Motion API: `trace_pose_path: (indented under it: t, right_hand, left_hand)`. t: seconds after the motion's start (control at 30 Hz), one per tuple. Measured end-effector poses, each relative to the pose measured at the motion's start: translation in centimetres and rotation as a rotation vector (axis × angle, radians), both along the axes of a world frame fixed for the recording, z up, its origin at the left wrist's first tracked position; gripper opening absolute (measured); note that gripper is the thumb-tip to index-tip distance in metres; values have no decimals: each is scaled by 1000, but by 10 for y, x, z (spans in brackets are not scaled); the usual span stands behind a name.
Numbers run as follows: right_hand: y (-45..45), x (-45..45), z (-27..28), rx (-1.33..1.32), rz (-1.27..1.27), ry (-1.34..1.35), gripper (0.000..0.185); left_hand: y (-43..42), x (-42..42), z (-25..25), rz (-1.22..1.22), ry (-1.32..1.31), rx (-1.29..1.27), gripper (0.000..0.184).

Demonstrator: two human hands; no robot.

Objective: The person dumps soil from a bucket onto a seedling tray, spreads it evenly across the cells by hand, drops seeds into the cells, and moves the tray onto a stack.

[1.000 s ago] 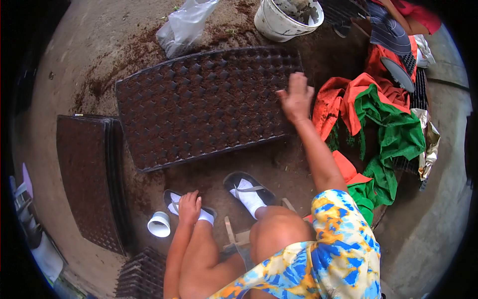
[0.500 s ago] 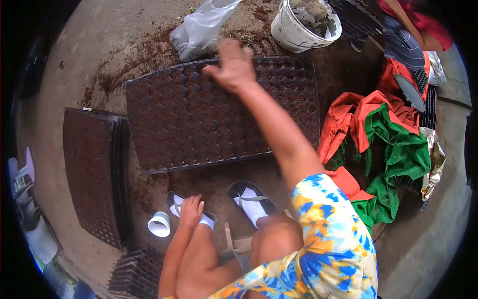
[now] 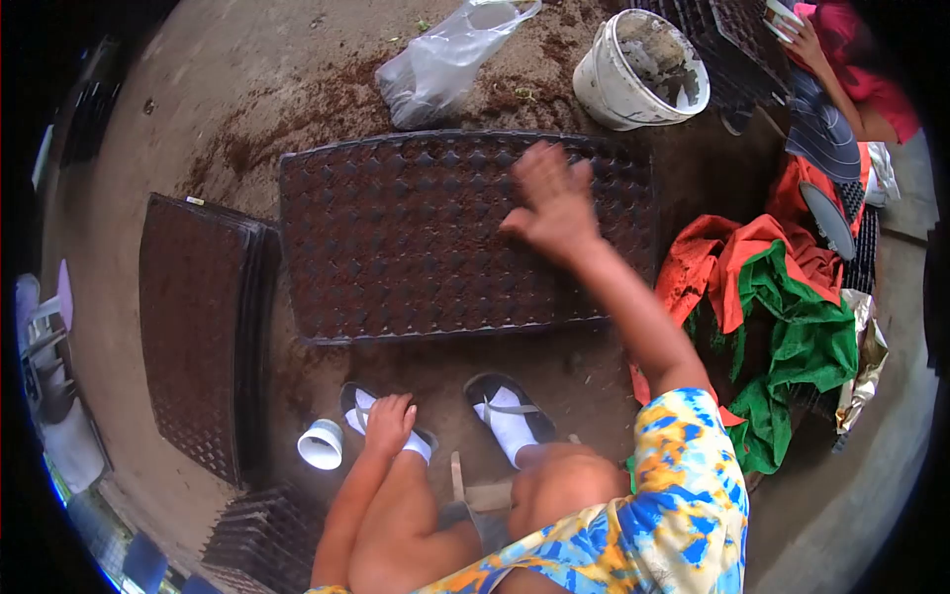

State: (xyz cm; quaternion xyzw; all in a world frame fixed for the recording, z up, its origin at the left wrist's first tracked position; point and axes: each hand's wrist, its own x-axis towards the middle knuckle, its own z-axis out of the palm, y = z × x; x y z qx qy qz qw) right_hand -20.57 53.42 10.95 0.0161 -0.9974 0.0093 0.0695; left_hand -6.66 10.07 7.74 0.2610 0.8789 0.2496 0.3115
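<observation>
A wide black seedling tray (image 3: 416,243) filled with dark brown soil lies on the ground in front of my feet. My right hand (image 3: 556,206) is over its right half, fingers spread and slightly blurred, holding nothing. Whether the palm touches the soil I cannot tell. My left hand (image 3: 390,424) rests on my lower leg near the sandal, fingers stretched out, with nothing in it. Close by that hand a small white cup (image 3: 321,445) lies tipped over on the ground.
Filled trays are stacked (image 3: 198,327) at left; ridged trays (image 3: 259,535) stand below. Beyond the tray are a clear plastic bag (image 3: 432,74) and a dirty white bucket (image 3: 641,74). Red and green cloth (image 3: 782,307) lies at right. Another person's hand (image 3: 804,42) holds a cup at top right.
My right hand has moved from the tray's far edge to the right and nearer me, still spread. My left hand stays on my leg. The view has shifted slightly.
</observation>
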Motion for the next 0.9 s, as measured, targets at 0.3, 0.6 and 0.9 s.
trace_pose_path:
  t: [0.3, 0.6, 0.9]
  right_hand:
    - [186, 27, 64, 67, -458, 513, 63]
    - [172, 448, 34, -216, -2058, 93, 38]
    - [150, 416, -3, -89, -1210, -784, 33]
  left_hand:
    - [0, 4, 0, -17, 1, -18, 28]
    - [-2, 3, -1, -83, -24, -15, 27]
    - [2, 2, 1, -100, -64, -78, 28]
